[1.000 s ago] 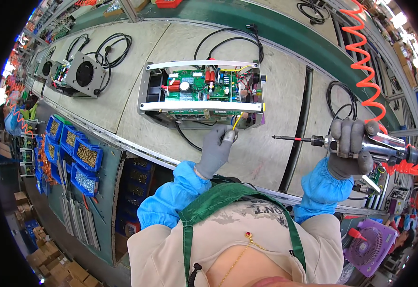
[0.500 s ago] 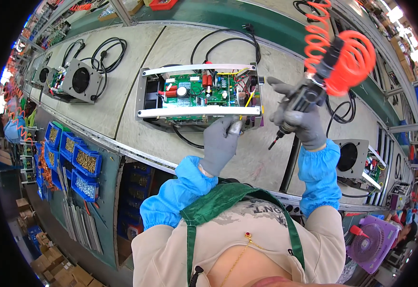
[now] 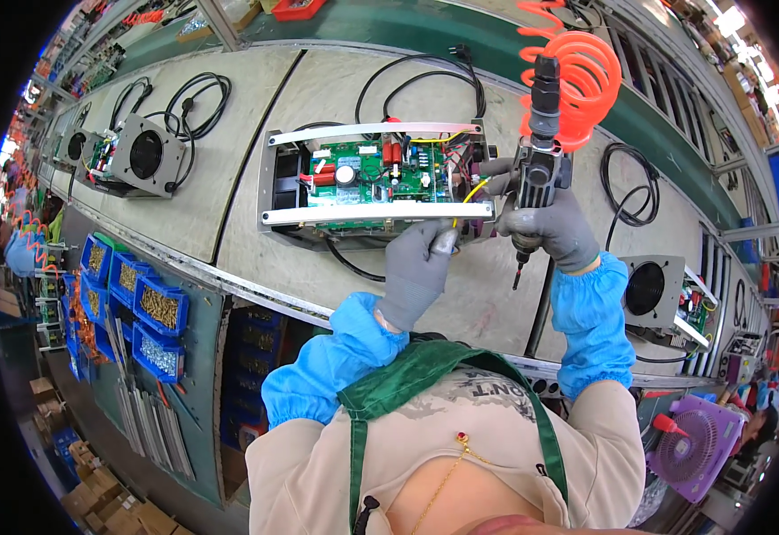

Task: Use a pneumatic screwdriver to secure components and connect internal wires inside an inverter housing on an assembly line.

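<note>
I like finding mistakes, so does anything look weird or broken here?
Nothing looks plainly spilled or broken. The yellow wire looks a bit odd, because it runs out past the near silver bar of the open machine to the left hand, which seems to be pinching it.

Grey metal bench point(image 3: 487, 312): open-framed electronics unit point(image 3: 376, 178) midway, fan-fitted units point(image 3: 146, 153) either side, looped black cables point(image 3: 636, 191).
</note>
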Tool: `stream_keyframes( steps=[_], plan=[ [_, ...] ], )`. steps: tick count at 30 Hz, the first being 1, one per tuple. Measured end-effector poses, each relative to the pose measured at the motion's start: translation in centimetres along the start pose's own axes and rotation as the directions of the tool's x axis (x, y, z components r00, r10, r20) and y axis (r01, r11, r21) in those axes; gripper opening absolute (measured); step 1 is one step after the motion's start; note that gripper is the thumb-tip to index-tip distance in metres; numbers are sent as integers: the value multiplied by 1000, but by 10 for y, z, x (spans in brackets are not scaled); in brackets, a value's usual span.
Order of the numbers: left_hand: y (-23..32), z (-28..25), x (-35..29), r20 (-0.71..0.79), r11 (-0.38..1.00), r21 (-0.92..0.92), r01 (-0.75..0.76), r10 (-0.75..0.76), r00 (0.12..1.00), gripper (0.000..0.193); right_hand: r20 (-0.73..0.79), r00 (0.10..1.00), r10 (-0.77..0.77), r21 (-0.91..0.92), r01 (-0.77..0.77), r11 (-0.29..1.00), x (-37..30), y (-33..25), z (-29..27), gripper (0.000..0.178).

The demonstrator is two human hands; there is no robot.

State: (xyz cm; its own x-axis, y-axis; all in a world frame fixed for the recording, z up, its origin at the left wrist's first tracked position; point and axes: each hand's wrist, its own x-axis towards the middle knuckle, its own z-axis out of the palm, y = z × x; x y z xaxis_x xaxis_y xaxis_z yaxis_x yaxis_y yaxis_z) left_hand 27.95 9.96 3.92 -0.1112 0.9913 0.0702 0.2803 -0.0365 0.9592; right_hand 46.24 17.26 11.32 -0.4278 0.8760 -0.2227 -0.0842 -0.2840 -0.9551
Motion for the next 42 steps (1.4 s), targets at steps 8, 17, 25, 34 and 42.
stream_keyframes(
  steps=[8, 17, 25, 34, 42],
  plan=[
    [44, -26, 11, 99, 828, 442, -347, 339, 936, 17, -53, 997, -59, -31, 57, 998, -2, 2, 4, 44],
    [56, -15, 65, 358, 724, 551, -415, 244, 901, 24, -46, 992, -114, -2, 114, 993, -6, 1, 12, 51],
    [50, -21, 86, 58, 845, 373, -383, 390, 919, 18, -289, 862, -416, -154, 387, 909, -33, -41, 3, 66],
    [60, -40, 70, 425, 749, 266, -606, 473, 772, 13, -235, 513, -825, 185, 857, 481, -71, -88, -12, 52],
    [68, -41, 81, 574, 793, 307, -527, 287, 767, 15, -125, 458, -880, 236, 876, 421, -61, -90, 7, 52]
  ],
)
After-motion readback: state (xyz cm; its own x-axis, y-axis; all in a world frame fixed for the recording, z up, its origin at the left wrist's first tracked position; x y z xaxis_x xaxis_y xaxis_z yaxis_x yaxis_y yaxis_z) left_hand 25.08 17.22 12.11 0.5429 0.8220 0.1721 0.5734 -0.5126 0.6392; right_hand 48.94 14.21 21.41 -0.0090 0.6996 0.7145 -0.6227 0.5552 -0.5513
